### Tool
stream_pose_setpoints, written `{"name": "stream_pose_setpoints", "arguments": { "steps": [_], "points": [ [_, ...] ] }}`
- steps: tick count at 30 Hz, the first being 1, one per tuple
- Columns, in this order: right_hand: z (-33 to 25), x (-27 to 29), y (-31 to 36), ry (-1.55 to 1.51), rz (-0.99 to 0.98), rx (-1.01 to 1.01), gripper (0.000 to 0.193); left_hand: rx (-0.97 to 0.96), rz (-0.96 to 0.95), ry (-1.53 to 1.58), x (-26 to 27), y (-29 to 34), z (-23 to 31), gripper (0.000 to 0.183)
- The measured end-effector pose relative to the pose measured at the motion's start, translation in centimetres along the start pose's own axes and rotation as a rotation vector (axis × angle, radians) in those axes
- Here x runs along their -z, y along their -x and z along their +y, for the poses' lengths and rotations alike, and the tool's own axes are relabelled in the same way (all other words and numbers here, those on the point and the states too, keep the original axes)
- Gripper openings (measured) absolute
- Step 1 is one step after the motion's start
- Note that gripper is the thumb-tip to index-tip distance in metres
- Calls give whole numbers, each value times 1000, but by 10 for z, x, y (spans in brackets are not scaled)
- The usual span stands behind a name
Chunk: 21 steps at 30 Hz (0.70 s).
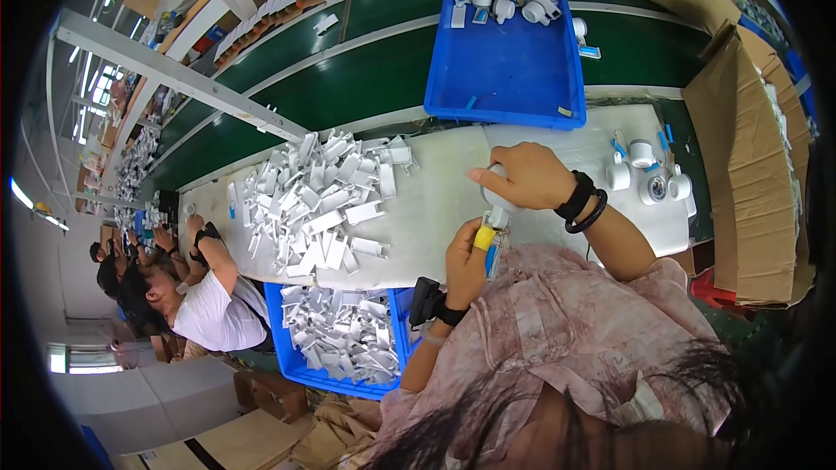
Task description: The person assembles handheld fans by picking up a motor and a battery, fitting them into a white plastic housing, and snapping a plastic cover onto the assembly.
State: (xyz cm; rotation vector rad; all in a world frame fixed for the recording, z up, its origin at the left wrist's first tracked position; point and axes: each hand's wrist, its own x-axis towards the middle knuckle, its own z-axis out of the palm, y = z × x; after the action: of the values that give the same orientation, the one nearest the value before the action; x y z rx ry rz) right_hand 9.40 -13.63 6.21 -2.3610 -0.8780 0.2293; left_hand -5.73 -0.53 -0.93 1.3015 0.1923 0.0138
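Close in front of my body, both hands work on one white spotlight with a round head and a narrow base showing blue. My left hand is closed around the base from below, and yellow tape wraps one finger. From above, my right hand grips the round head, its fingers curled over the far side and partly hidden. To the right on the bench, several similar spotlights lie together with blue strips on them. A large heap of white channel-shaped housings covers the bench to my left.
A blue tray with spotlights at its far end stands beyond my hands. A blue crate of white housings sits below the bench edge at left. An open cardboard box rises at right. Co-workers sit along the bench at left.
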Motion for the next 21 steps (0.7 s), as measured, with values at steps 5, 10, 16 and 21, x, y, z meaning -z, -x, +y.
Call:
{"name": "stream_pose_setpoints", "arguments": {
  "steps": [5, 10, 16, 21],
  "points": [
    [-3, 8, -1, -7, -49, 4, 64, -28, 21, -2, 0, -3, -8, 25],
    [0, 7, 1, 49, -68, 37, 64, -82, -37, -209, 5, -3, -18, 27],
    [2, -2, -5, 174, -88, -1, 67, -98, -40, -244, 2, -7, -22, 28],
    [-2, -4, -7, 250, -150, 36, 71, 68, -50, -3, 1, -9, -28, 39]
  ]
}}
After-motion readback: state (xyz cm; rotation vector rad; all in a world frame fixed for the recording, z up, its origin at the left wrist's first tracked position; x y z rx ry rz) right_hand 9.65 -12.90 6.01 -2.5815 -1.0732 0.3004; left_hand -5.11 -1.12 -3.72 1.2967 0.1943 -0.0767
